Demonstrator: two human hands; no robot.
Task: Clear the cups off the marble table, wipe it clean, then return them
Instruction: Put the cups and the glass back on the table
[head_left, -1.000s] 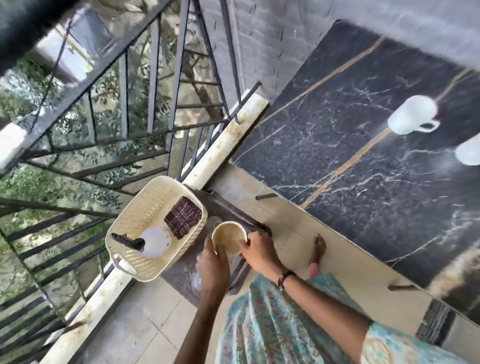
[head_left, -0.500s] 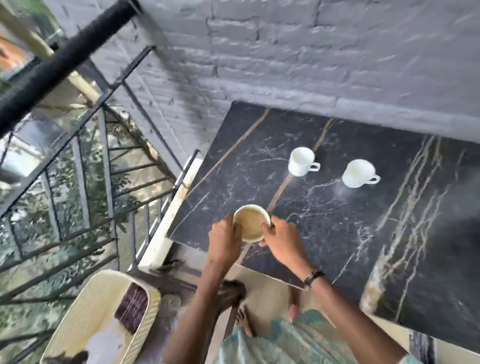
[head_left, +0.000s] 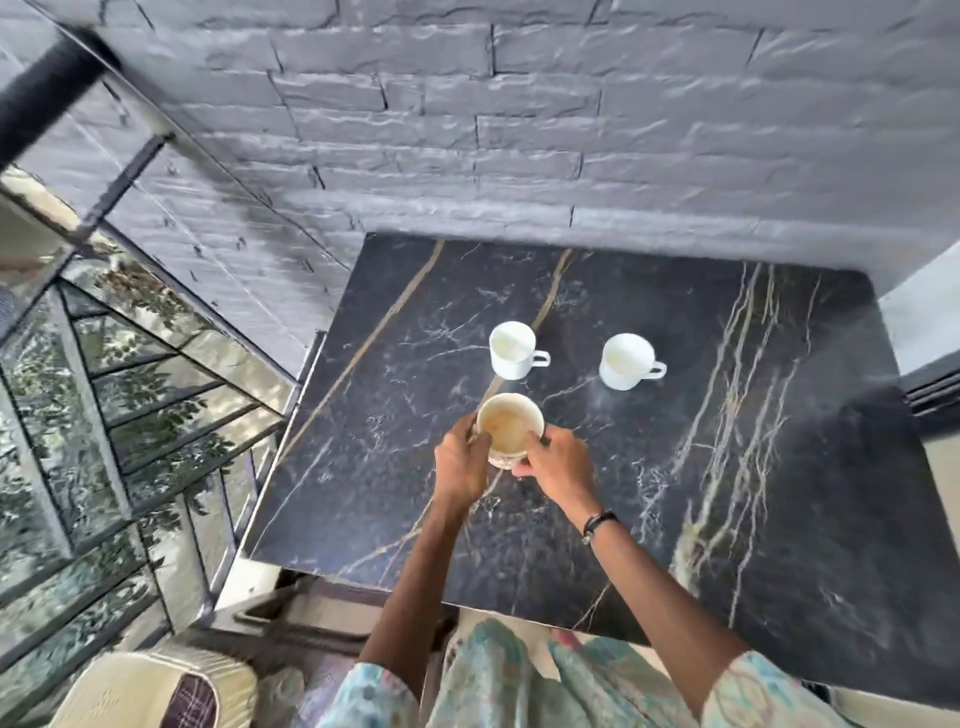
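A cream cup (head_left: 508, 427) with a brown-stained inside is held over the middle of the black marble table (head_left: 753, 467). My left hand (head_left: 461, 462) grips its left side and my right hand (head_left: 558, 462) grips its right side. Whether its base touches the marble is hidden by my hands. Two white handled cups stand upright behind it, one (head_left: 511, 349) just beyond and one (head_left: 626, 361) to the right, handles pointing right.
A grey brick wall (head_left: 519, 130) backs the table. A black metal railing (head_left: 130, 364) runs along the left. A cream plastic basket (head_left: 130, 691) with a dark checked cloth (head_left: 189, 701) sits at the lower left, beside a dark stool (head_left: 311, 623).
Both hands carried the cream cup from the stool beside the basket up over the table, then further in toward the two white cups. The view swung from the basket to the table.
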